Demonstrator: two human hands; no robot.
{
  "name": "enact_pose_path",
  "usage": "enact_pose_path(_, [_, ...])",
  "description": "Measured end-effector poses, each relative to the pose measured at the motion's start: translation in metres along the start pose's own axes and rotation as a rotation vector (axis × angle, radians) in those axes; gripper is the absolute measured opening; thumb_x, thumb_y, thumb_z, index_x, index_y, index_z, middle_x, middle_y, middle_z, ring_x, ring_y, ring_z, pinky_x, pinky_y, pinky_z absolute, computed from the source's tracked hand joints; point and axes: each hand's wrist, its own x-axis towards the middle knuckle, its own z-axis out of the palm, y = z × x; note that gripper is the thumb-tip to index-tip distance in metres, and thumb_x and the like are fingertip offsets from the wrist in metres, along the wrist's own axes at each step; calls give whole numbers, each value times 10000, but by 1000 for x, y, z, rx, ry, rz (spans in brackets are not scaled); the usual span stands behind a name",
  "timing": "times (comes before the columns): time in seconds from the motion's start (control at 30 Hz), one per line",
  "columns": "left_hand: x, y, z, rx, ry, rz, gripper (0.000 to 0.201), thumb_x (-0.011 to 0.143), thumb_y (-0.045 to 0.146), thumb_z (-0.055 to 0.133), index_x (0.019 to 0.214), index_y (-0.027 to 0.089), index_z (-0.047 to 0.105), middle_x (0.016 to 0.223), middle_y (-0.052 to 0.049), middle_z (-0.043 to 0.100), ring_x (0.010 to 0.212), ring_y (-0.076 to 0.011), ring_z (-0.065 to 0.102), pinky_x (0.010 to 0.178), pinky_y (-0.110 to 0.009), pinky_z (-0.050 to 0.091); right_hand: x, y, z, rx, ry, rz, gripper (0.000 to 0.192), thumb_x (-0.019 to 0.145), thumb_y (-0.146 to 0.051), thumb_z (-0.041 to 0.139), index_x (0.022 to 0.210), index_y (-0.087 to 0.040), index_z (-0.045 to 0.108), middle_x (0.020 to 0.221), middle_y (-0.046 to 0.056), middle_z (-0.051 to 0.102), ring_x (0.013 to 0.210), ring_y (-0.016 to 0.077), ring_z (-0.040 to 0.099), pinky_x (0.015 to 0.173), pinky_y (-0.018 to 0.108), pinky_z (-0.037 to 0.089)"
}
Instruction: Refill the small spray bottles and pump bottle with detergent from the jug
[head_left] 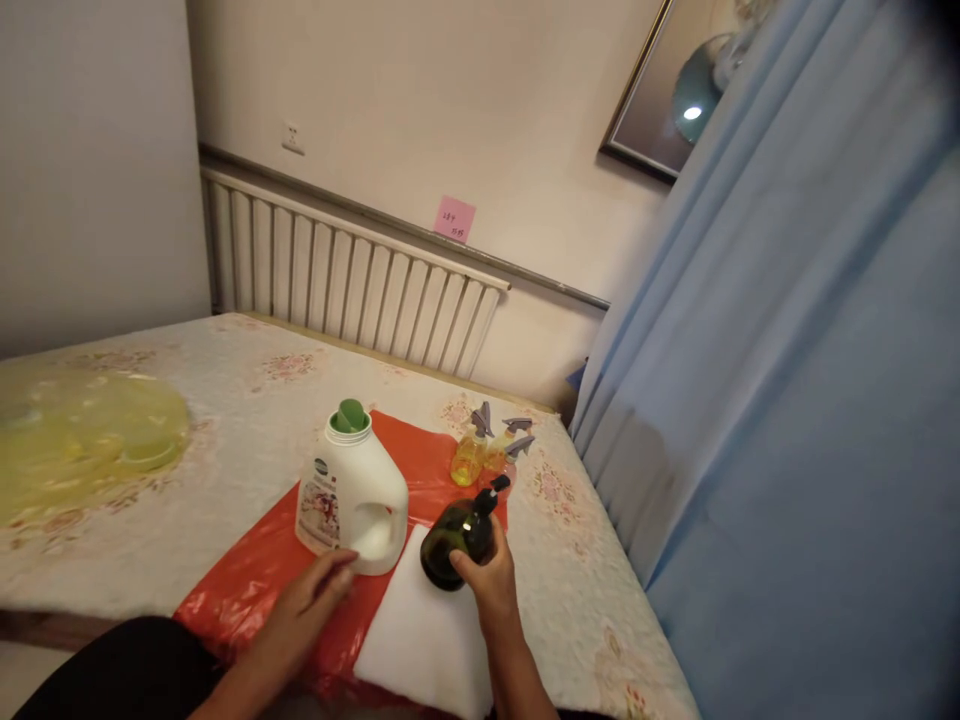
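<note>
My right hand (486,575) grips a dark green pump bottle (456,540) with a black pump head, tilted over a folded white cloth (431,640). Close to the base of a white plastic jug (356,500), my left hand (319,590) has its fingers stretched out and holds nothing; whether it touches the jug I cannot tell. The jug stands upright, with a printed label, a side handle and a green piece (349,415) in its mouth. Both jug and cloth rest on a red plastic sheet (255,560). Behind the pump bottle are spray bottles (469,462) with grey trigger heads.
A bed or table under a flowered cover (247,420) carries everything. At the left lies a yellow translucent plastic item (82,440). A radiator (337,270) runs along the wall behind, and a blue curtain (780,380) hangs at the right edge.
</note>
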Motion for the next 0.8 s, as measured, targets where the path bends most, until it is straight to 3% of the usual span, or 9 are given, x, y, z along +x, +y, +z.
enact_pose_path(0.07, [-13, 25, 27, -480, -189, -311, 478, 820, 568, 682, 1126, 201, 676, 1036, -106, 749, 963, -295, 721, 813, -413, 601, -14, -9, 5, 51, -64, 0, 700, 601, -256, 819, 1264, -204, 603, 1160, 83, 749, 1099, 308, 700, 949, 415, 572])
enact_pose_path(0.1, [-19, 35, 37, -690, -268, -393, 503, 857, 589, 642, 1190, 212, 661, 1151, -119, 730, 1022, -293, 707, 831, -413, 591, -21, -13, 8, 73, -108, -1, 688, 606, -263, 821, 1258, -210, 606, 1148, 79, 752, 1081, 306, 707, 934, 409, 578])
enact_pose_path(0.17, [-28, 51, 54, -1017, -475, -491, 558, 905, 621, 563, 1291, 223, 622, 1318, -137, 671, 1064, -306, 696, 836, -441, 581, -34, -21, 12, 105, -182, -5, 676, 602, -279, 826, 1241, -207, 617, 1143, 86, 752, 1081, 313, 704, 926, 409, 578])
enact_pose_path(0.23, [-34, 58, 65, -1224, -591, -564, 574, 935, 599, 531, 1349, 206, 586, 1321, -168, 675, 1069, -326, 697, 814, -466, 581, -45, -27, 15, 128, -222, -4, 707, 578, -270, 827, 1249, -198, 615, 1172, 100, 743, 1115, 325, 689, 949, 414, 565])
enact_pose_path(0.3, [-38, 57, 74, -1352, -579, -653, 548, 943, 573, 542, 1301, 164, 616, 1238, -181, 724, 1024, -324, 718, 817, -479, 583, -54, -31, 15, 134, -241, 17, 767, 559, -225, 816, 1291, -198, 590, 1227, 106, 725, 1159, 326, 669, 985, 414, 543])
enact_pose_path(0.37, [-39, 52, 81, -1419, -488, -749, 481, 945, 532, 573, 1221, 146, 652, 1143, -164, 768, 955, -291, 742, 802, -438, 591, -60, -36, 13, 130, -271, 48, 808, 552, -185, 810, 1324, -203, 570, 1273, 103, 705, 1200, 324, 646, 1022, 416, 517])
enact_pose_path(0.5, [-42, 49, 87, -1406, -341, -850, 369, 960, 450, 593, 1137, 135, 666, 975, -122, 810, 711, -230, 757, 630, -343, 596, -60, -48, 6, 136, -372, 118, 738, 587, -167, 809, 1297, -203, 608, 1283, 91, 699, 1235, 326, 623, 1068, 433, 481])
enact_pose_path(0.67, [-47, 56, 84, -1368, -361, -883, 461, 907, 487, 653, 1164, 104, 651, 930, -160, 812, 814, -347, 776, 566, -329, 577, -52, -58, -2, 168, -318, 92, 631, 665, -245, 812, 1270, -198, 639, 1272, 92, 712, 1224, 311, 642, 1070, 430, 490])
enact_pose_path(0.8, [-52, 52, 86, -1329, -356, -911, 530, 887, 502, 673, 1231, 102, 621, 943, -176, 811, 768, -352, 779, 555, -329, 573, -50, -59, -4, 183, -277, 108, 599, 717, -361, 813, 1268, -197, 645, 1251, 121, 725, 1190, 318, 669, 1038, 452, 520])
